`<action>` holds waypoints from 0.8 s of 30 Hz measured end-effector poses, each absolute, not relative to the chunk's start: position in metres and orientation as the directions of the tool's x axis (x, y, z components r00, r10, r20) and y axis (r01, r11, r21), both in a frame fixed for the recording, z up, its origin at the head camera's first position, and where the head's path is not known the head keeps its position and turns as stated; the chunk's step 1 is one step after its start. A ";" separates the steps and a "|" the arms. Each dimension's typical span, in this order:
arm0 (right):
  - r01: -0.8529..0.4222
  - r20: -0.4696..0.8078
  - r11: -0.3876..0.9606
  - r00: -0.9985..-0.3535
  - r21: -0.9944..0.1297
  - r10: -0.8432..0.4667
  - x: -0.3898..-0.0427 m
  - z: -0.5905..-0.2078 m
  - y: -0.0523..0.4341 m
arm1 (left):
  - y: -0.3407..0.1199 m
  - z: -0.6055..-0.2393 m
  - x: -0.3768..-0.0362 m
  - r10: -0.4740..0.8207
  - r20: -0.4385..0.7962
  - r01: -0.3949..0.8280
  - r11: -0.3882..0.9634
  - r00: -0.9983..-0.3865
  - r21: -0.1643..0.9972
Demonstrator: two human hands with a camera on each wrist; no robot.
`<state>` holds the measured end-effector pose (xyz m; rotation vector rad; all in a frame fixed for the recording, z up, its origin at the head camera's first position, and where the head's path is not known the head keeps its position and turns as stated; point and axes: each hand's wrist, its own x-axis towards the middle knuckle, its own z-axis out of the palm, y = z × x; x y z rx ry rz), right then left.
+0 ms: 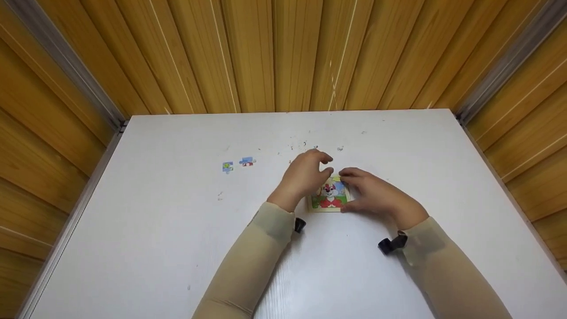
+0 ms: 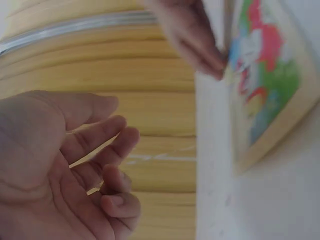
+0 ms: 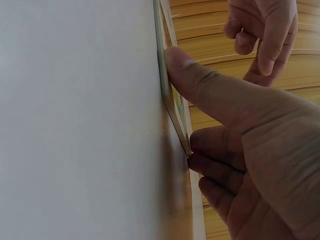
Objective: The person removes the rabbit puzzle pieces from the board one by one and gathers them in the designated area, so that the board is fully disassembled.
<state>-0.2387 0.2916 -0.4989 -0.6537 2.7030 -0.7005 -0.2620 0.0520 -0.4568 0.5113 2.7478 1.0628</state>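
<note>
A small square jigsaw puzzle (image 1: 329,199) in a pale wooden frame lies on the white table, its picture showing a red-and-white cartoon animal on green. My right hand (image 1: 374,190) grips the frame's right side, thumb at the near corner and fingers at the far one; the right wrist view shows the thumb (image 3: 195,80) against the frame's edge. Over the puzzle's far left part hovers my left hand (image 1: 308,173). In the left wrist view its fingers (image 2: 107,145) are loosely bent with nothing between them, apart from the puzzle. Part of the picture is hidden behind this hand.
Two loose puzzle pieces, one green and blue (image 1: 227,166) and one blue and red (image 1: 247,161), lie left of the hands on the white table (image 1: 146,212). Small dark marks dot its surface. Yellow wooden panels (image 1: 292,53) stand behind the table's far edge.
</note>
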 end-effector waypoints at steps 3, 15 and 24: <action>-0.363 -0.136 0.777 -0.860 -0.514 -0.491 -0.238 -0.500 0.292 | 0.059 -0.468 -0.261 0.389 -0.063 0.252 0.703 -0.919 0.665; -0.357 -0.140 0.774 -0.860 -0.523 -0.491 -0.239 -0.501 0.294 | 0.070 -0.489 -0.262 0.340 -0.143 0.172 0.742 -0.929 0.648; -0.333 -0.156 0.781 -0.866 -0.528 -0.475 -0.239 -0.501 0.293 | 0.078 -0.495 -0.260 0.319 -0.154 0.163 0.773 -0.935 0.613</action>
